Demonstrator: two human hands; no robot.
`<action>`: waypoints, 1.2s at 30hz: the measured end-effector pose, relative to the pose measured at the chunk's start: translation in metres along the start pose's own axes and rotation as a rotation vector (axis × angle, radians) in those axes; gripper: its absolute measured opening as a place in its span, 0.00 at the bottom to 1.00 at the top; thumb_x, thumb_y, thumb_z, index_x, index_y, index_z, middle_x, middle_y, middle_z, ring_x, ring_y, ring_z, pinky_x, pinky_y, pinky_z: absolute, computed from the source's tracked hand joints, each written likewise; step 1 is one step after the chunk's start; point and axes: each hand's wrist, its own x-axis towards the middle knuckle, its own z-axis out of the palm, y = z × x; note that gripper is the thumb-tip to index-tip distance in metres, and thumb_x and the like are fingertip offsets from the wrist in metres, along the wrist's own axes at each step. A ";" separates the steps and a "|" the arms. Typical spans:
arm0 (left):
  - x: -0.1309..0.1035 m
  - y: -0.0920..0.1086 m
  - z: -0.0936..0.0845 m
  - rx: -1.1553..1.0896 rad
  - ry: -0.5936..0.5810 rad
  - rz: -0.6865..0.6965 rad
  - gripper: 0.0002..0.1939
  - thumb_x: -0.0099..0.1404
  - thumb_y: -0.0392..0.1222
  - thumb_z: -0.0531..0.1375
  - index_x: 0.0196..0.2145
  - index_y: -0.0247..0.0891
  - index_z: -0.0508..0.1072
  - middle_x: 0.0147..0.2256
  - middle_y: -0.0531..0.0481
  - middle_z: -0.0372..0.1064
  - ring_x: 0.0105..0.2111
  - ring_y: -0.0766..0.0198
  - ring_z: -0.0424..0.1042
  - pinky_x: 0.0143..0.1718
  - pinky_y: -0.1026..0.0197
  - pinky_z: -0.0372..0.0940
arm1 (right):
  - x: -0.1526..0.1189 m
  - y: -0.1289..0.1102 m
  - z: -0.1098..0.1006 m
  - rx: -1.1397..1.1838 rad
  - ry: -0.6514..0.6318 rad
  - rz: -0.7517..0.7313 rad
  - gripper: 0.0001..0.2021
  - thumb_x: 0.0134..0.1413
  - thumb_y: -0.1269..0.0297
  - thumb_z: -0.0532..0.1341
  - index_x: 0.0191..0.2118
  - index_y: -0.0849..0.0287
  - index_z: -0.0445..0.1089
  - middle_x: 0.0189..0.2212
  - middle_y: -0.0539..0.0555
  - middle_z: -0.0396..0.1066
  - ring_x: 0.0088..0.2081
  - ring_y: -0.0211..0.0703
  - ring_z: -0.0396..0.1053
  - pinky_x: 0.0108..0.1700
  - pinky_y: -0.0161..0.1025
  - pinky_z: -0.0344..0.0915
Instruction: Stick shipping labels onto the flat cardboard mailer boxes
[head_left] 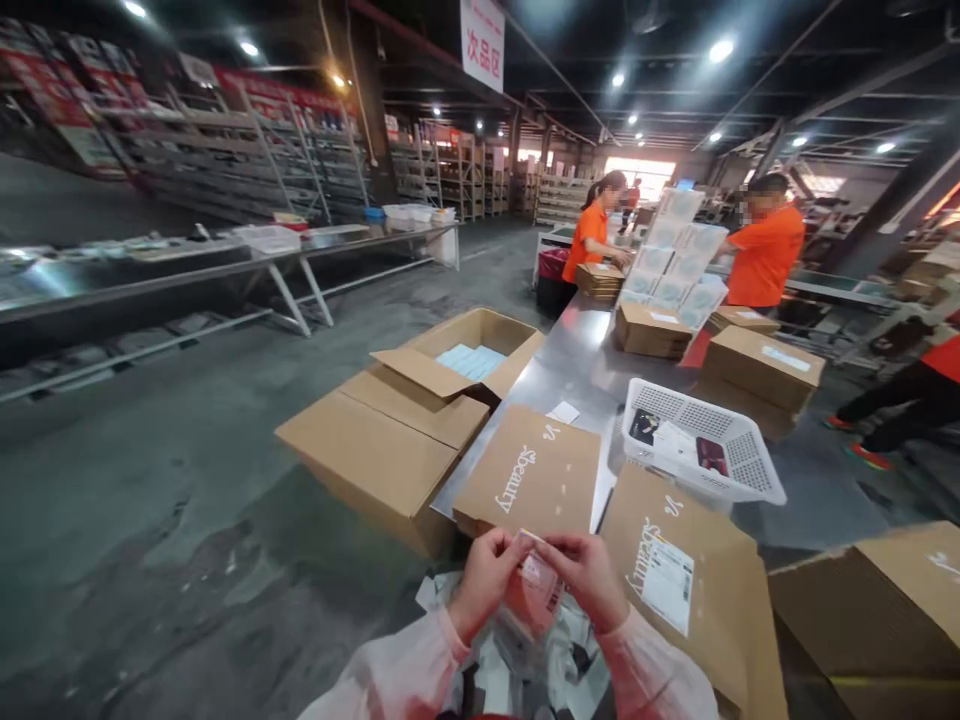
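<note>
Both hands meet low in the middle of the view, in front of the steel table. My left hand (487,578) and my right hand (586,572) pinch the top edge of a small label (538,578) with a barcode, thumbs close together. Something reddish and partly see-through hangs below it; I cannot make out what it is. Just beyond my fingers a flat brown carton (540,465) printed "beauty" lies on the table corner. To the right, a similar carton (686,570) bears a white shipping label (667,583).
A white plastic basket (701,405) with small items stands on the steel table (581,350). Large open cartons (397,430) sit on the floor at left. Farther back, people in orange shirts (765,255) stand by stacked white boxes (679,250). Crumpled wrapping (495,675) lies below my hands.
</note>
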 end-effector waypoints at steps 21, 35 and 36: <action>0.031 -0.011 -0.008 -0.161 -0.011 0.068 0.15 0.51 0.51 0.63 0.24 0.34 0.71 0.23 0.52 0.68 0.26 0.65 0.65 0.32 0.63 0.60 | 0.044 -0.014 0.005 -0.201 0.029 -0.023 0.16 0.34 0.52 0.68 0.25 0.61 0.73 0.18 0.49 0.69 0.22 0.37 0.62 0.26 0.34 0.57; 0.021 -0.016 -0.006 -0.038 0.152 0.093 0.22 0.52 0.56 0.61 0.16 0.39 0.59 0.16 0.59 0.53 0.20 0.70 0.55 0.24 0.66 0.54 | 0.031 -0.005 0.005 -0.015 -0.132 0.054 0.21 0.34 0.46 0.69 0.29 0.61 0.76 0.25 0.54 0.76 0.28 0.45 0.71 0.32 0.39 0.66; 0.022 -0.016 -0.007 -0.033 0.187 0.101 0.23 0.52 0.57 0.61 0.16 0.39 0.56 0.16 0.59 0.51 0.20 0.70 0.53 0.24 0.66 0.53 | 0.030 -0.003 0.007 -0.051 -0.098 0.020 0.20 0.36 0.46 0.68 0.29 0.60 0.77 0.27 0.56 0.77 0.30 0.47 0.72 0.33 0.41 0.67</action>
